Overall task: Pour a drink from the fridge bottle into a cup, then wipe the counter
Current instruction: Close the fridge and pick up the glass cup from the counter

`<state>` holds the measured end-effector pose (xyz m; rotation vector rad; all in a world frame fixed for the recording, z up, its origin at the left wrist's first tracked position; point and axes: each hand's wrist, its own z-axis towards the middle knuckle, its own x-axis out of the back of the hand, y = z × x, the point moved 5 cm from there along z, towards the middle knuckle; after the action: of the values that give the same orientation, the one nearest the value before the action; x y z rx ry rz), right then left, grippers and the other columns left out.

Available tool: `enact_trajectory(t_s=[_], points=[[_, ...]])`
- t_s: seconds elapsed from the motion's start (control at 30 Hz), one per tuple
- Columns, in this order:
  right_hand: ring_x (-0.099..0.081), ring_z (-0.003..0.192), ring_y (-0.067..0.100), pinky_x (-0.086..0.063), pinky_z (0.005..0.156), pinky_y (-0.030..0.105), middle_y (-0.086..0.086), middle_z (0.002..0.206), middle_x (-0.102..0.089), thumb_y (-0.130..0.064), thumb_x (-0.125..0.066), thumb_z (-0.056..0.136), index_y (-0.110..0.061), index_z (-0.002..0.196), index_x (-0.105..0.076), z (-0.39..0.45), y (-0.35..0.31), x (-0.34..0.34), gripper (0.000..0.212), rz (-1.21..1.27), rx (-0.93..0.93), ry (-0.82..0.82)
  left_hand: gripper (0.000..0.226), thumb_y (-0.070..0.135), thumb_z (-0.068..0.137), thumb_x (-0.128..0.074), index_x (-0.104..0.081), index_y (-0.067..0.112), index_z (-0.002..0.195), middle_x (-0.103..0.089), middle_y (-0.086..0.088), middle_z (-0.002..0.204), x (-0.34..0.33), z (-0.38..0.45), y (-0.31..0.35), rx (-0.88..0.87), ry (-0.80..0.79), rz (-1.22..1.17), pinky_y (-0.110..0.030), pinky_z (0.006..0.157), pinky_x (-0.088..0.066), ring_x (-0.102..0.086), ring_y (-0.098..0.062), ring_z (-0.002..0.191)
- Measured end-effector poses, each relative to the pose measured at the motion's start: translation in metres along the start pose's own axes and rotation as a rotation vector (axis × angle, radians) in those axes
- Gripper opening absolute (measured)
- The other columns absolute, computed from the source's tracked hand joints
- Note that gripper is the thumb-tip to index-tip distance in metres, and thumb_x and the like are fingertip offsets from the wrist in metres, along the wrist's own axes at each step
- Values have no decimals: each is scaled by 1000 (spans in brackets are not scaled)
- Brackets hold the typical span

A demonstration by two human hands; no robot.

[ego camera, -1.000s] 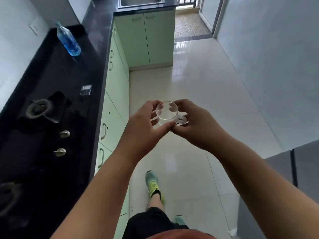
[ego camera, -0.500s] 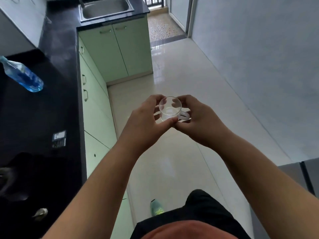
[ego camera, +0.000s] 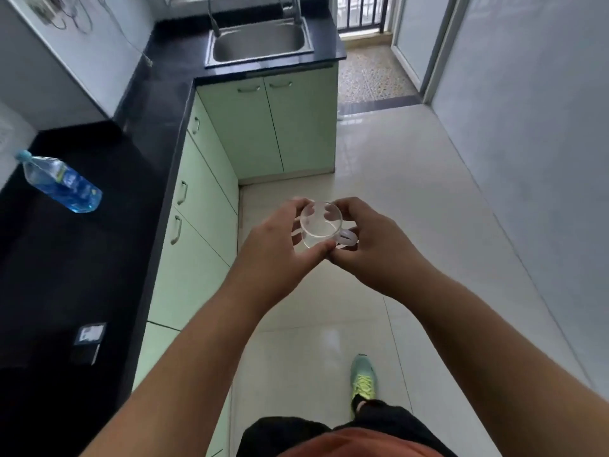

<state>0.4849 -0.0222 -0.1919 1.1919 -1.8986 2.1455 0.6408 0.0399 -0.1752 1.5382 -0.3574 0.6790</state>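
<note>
A clear glass cup (ego camera: 319,225) with a handle on its right side is held in front of me over the floor. My left hand (ego camera: 280,240) grips its left side, fingers and thumb curled round the wall. My right hand (ego camera: 365,240) holds it from the right, by the handle. A clear plastic bottle (ego camera: 61,183) of blue liquid with a light blue cap stands on the black counter (ego camera: 141,133) far to the left of the cup.
Pale green cabinets (ego camera: 204,192) run under the counter along my left. A steel sink (ego camera: 258,44) sits in the counter's far corner. A small dark box (ego camera: 88,341) lies on the counter near me. White tiled floor (ego camera: 379,199) stretches ahead; a wall rises on the right.
Both hands keep their hold on the cup. I have walked forward along the counter: the sink has come into full view and the bottle and small box have slid toward me.
</note>
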Motion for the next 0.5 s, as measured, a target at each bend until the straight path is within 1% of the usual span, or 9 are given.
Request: enact_trajectory(t_s=[0.07, 0.13, 0.27, 0.33, 0.43, 0.5], points=[[-70, 94, 3, -60, 86, 30, -18, 123, -68, -25, -78, 86, -32, 130, -57, 38, -6, 11, 49, -12, 31, -55, 62, 40, 86, -84, -55, 29, 139, -66, 14, 133, 6, 28, 0, 37, 55, -23, -18, 103, -53, -65, 2, 117], [-70, 97, 5, -59, 87, 30, -16, 126, -67, -24, -78, 86, -30, 131, -57, 75, -14, 16, 50, -32, 70, -104, 62, 39, 86, -84, -54, 29, 140, -65, 13, 135, 15, 52, -4, 65, 116, -42, -18, 103, -53, -65, 1, 118], [-69, 98, 8, -58, 86, 26, -13, 125, -68, -22, -79, 87, -26, 133, -57, 140, -27, 10, 52, -68, 116, -201, 65, 40, 86, -84, -53, 27, 142, -65, 10, 135, 36, 94, -23, 125, 208, -67, -23, 104, -55, -65, -3, 120], [-70, 98, 9, -59, 87, 29, -12, 123, -69, -21, -79, 86, -26, 133, -57, 173, -29, 1, 51, -83, 127, -231, 66, 40, 86, -84, -53, 26, 143, -65, 9, 135, 45, 117, -38, 146, 228, -71, -23, 104, -55, -64, -2, 120], [-70, 98, 12, -59, 88, 36, -11, 122, -70, -21, -79, 86, -25, 132, -58, 225, -33, -20, 51, -120, 148, -274, 66, 40, 86, -84, -52, 26, 143, -65, 9, 135, 59, 153, -67, 178, 253, -82, -18, 102, -54, -64, 0, 119], [-70, 98, 15, -59, 89, 38, -10, 122, -70, -21, -79, 86, -24, 133, -57, 260, -37, -36, 52, -167, 157, -310, 67, 42, 86, -83, -52, 25, 143, -64, 8, 136, 71, 177, -89, 200, 261, -96, -17, 102, -54, -64, -1, 120]])
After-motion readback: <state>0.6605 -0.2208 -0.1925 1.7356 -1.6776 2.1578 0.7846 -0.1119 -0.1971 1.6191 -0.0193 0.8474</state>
